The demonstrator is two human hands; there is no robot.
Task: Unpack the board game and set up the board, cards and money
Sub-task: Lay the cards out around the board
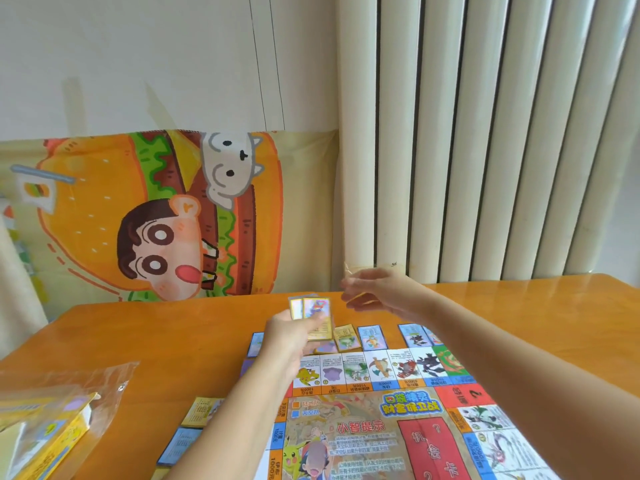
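Head view shows the colourful paper game board (398, 427) spread at lower centre on the orange wooden surface (173, 341). Above its top edge, the left hand (294, 337) grips a small stack of shiny picture cards (313, 315). The blurred right hand (374, 292) hovers at centre right; whether it pinches anything I cannot tell. Best to lay each card beside its matching square, joining the row of laid cards (370, 337), edges aligned.

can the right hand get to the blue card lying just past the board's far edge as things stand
Probably yes: the right hand hovers just beyond the blue card, with nothing between, though it seems to pinch a clear wrapper.
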